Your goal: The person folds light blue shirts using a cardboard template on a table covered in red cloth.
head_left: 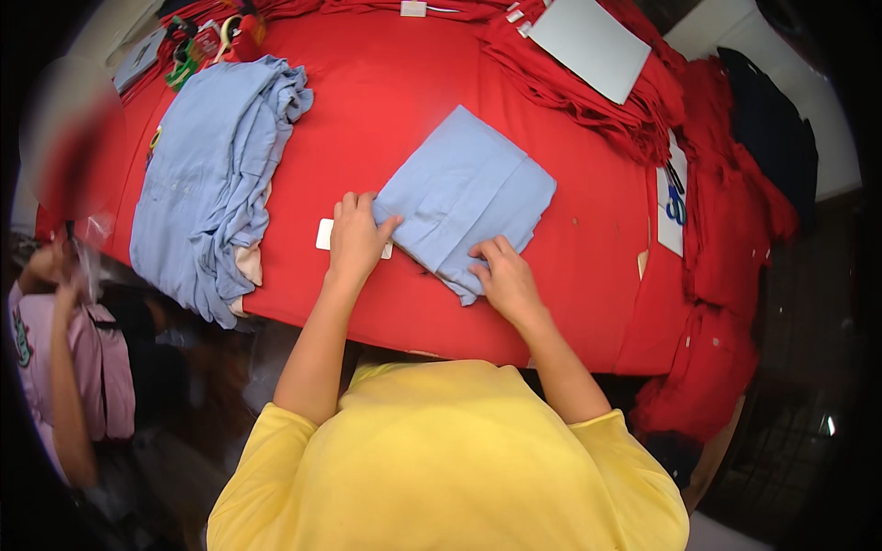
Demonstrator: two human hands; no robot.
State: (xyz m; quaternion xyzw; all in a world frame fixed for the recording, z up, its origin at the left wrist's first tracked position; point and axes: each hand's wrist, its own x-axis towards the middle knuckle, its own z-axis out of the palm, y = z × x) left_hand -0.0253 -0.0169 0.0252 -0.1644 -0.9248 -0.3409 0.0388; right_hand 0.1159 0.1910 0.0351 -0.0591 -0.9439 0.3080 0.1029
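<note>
A light blue folded garment [459, 188] lies at an angle on the red-covered table, in front of me. At its left corner is my left hand [356, 237], fingers stretched and thumb apart, touching the cloth's edge. My right hand [508, 280] rests on the near right part of the garment, its fingers bent and spread from the thumb. Neither hand visibly grips the fabric. A white card [324, 234] lies partly hidden beneath my left hand and wrist.
A pile of light blue garments [207, 174] lies to the left. Tape rolls [239, 37] stand at the far left. Red garments [588, 96] with a white sheet [593, 46] are at the far right, near blue-handled scissors [676, 204]. Another person [73, 358] is at the left.
</note>
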